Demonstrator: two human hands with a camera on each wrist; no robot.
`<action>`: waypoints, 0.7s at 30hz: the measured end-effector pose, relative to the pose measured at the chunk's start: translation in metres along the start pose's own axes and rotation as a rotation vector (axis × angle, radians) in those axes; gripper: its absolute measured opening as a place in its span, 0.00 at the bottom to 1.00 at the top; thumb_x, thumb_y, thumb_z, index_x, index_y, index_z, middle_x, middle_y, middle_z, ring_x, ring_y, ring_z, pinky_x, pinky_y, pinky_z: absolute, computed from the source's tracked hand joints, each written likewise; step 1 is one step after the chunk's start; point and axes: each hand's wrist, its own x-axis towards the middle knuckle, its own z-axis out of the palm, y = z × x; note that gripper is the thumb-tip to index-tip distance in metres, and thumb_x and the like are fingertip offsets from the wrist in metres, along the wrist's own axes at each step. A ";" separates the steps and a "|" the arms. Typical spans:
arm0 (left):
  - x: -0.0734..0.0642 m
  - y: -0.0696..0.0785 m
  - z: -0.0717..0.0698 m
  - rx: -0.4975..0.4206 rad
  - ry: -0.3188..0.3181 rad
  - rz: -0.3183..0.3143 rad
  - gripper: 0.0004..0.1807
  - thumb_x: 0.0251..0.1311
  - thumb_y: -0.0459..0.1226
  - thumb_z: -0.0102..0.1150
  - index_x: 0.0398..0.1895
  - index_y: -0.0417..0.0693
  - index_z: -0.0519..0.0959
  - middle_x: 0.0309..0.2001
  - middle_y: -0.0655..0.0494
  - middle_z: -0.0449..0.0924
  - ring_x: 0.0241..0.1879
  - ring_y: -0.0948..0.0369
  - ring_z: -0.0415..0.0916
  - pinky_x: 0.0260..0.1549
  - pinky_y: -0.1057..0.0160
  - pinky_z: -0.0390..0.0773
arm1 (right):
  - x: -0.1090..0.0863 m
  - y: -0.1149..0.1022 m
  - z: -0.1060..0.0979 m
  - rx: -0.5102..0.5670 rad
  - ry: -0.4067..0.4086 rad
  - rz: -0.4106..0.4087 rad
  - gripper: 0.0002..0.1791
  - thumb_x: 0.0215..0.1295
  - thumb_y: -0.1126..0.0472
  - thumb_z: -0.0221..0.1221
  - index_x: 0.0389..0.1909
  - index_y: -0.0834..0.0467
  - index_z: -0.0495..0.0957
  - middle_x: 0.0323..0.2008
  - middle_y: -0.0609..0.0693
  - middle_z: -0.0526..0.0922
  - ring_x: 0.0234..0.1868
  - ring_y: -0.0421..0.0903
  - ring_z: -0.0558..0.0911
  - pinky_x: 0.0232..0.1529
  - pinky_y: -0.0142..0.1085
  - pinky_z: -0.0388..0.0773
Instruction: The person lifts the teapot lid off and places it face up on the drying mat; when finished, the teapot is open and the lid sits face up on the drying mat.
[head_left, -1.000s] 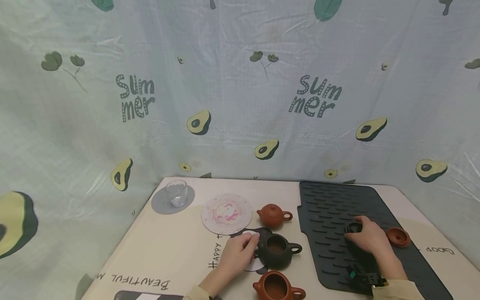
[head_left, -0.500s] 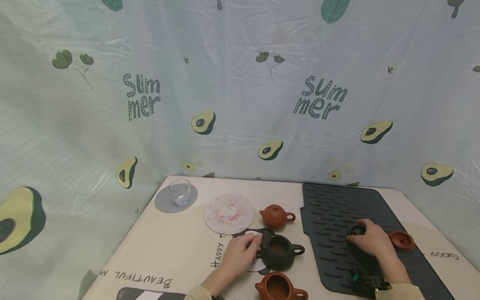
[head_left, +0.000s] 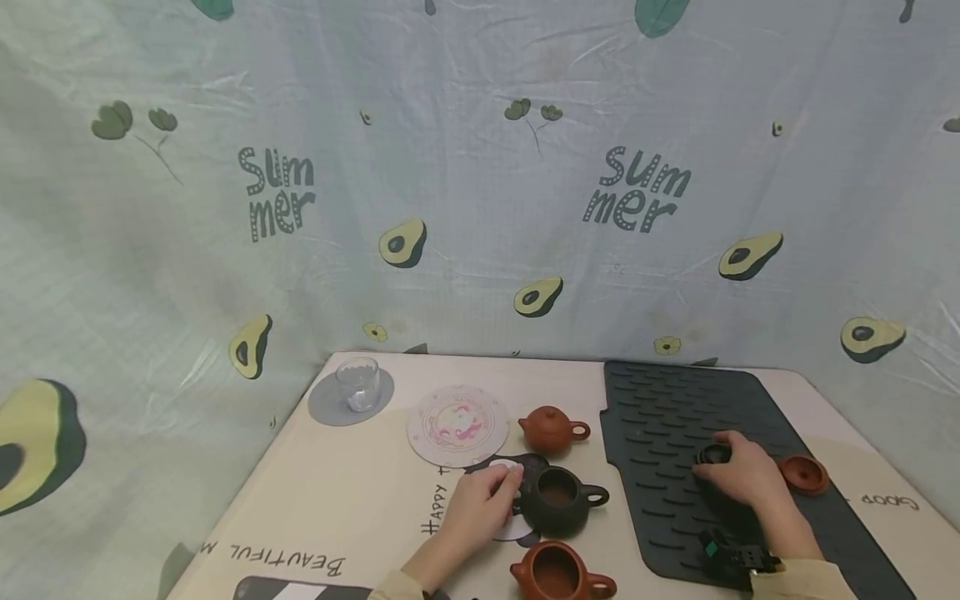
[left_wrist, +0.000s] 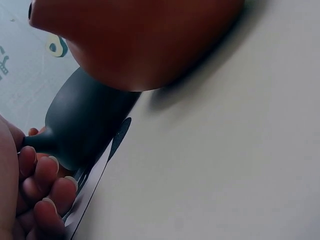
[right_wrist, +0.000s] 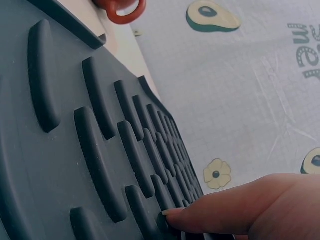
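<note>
A black lidless teapot [head_left: 557, 502] stands upright on a dark-and-white coaster [head_left: 516, 529]. My left hand [head_left: 476, 507] pinches its spout [left_wrist: 42, 142] with thumb and curled fingers, as the left wrist view shows from below. On the ribbed dark mat [head_left: 652, 500], my right hand [head_left: 742, 475] holds a small black lid [head_left: 713, 454] between thumb and fingers. Only one finger [right_wrist: 215, 212] of that hand shows in the right wrist view, close to the mat's ridges, and the lid is out of sight there. An upturned reddish-brown lid [head_left: 803, 474] lies beside the right wrist.
Behind the black teapot sits a lidded reddish-brown teapot [head_left: 548, 431]; in front is an open one [head_left: 553, 571]. A pink-and-white round mat [head_left: 427, 450] lies to the left. Farther left a clear glass [head_left: 359, 383] stands on a grey coaster [head_left: 326, 408]. A patterned curtain [head_left: 450, 192] closes off the back.
</note>
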 end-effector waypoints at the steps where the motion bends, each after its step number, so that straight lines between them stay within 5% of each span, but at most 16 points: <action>1: 0.000 0.000 0.000 0.001 0.002 0.001 0.24 0.78 0.52 0.49 0.21 0.56 0.74 0.15 0.68 0.72 0.21 0.68 0.71 0.25 0.66 0.69 | 0.000 0.000 0.000 0.000 0.003 -0.005 0.44 0.62 0.52 0.69 0.65 0.79 0.61 0.60 0.84 0.64 0.57 0.80 0.68 0.52 0.67 0.70; 12: 0.000 -0.001 0.000 0.026 0.002 -0.014 0.24 0.78 0.53 0.48 0.21 0.57 0.73 0.16 0.67 0.71 0.21 0.68 0.70 0.23 0.66 0.67 | 0.000 -0.001 0.001 -0.008 0.013 -0.005 0.46 0.62 0.49 0.69 0.65 0.79 0.61 0.60 0.84 0.64 0.58 0.80 0.68 0.52 0.67 0.69; 21: 0.000 -0.003 0.002 0.032 0.003 -0.007 0.24 0.78 0.53 0.47 0.20 0.58 0.73 0.16 0.68 0.71 0.21 0.68 0.70 0.24 0.66 0.68 | -0.003 -0.004 0.002 -0.078 0.124 -0.015 0.49 0.67 0.37 0.61 0.65 0.78 0.63 0.62 0.83 0.63 0.63 0.80 0.59 0.60 0.71 0.50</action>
